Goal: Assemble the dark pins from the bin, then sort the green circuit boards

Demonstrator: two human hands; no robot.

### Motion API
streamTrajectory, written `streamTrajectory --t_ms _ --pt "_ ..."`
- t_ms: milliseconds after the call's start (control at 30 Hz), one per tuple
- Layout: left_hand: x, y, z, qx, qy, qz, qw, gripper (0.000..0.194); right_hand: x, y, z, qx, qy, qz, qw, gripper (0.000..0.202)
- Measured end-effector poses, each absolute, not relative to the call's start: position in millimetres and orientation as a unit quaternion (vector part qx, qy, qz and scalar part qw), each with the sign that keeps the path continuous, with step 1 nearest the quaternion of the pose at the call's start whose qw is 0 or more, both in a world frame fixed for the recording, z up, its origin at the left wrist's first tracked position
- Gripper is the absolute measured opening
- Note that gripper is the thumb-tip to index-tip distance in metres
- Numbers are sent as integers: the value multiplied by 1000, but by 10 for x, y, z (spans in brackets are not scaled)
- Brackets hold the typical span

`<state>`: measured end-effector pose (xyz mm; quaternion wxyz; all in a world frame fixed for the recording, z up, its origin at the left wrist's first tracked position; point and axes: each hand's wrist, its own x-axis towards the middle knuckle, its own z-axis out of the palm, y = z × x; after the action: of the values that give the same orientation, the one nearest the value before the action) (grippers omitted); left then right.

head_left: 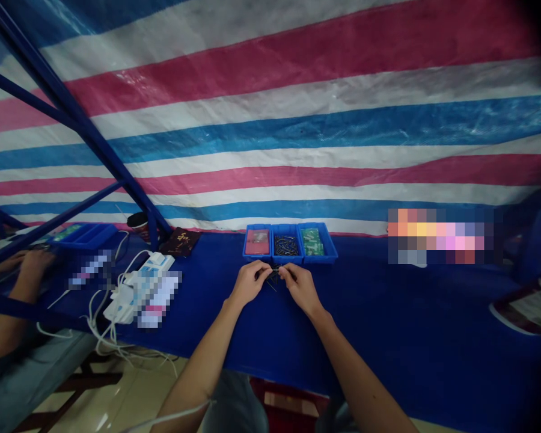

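Note:
My left hand [252,281] and my right hand [300,284] meet over the blue table, just in front of three small blue bins. Each has thumb and forefinger pinched together. Between the fingertips runs a thin screw-like piece [275,269], too small to make out exactly. Under the fingers lie several loose dark screw-like pieces [273,281] on the tabletop. The middle bin [291,260] holds a heap of dark, thin screws or nails [285,245]. In the left bin is a pink item [256,242]; small green-and-white packets [312,242] lie in the right one.
To the left are a white power strip [155,264] with tangled cables, a brown packet [180,242] and a dark cup [138,221]. Beyond a blue metal frame [94,150], another person's hand [36,261] is near a blue tray [88,236]. A striped tarp [270,132] hangs behind.

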<state>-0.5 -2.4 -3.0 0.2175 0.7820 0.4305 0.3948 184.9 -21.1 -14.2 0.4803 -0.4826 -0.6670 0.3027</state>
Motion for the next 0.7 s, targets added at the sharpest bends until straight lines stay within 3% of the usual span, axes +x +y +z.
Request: streamTrajectory --t_ms 267,567,700 --pt "-10 -6 -55 777 434 394 228 24 1845 -197 -178 -472 -663 312 491 17" --pt "-8 -25 -36 780 431 397 220 23 1861 -220 -108 -482 -677 294 473 32" --pt "-5 -26 -21 777 434 396 226 26 1853 -212 -146 -474 -660 316 490 21"
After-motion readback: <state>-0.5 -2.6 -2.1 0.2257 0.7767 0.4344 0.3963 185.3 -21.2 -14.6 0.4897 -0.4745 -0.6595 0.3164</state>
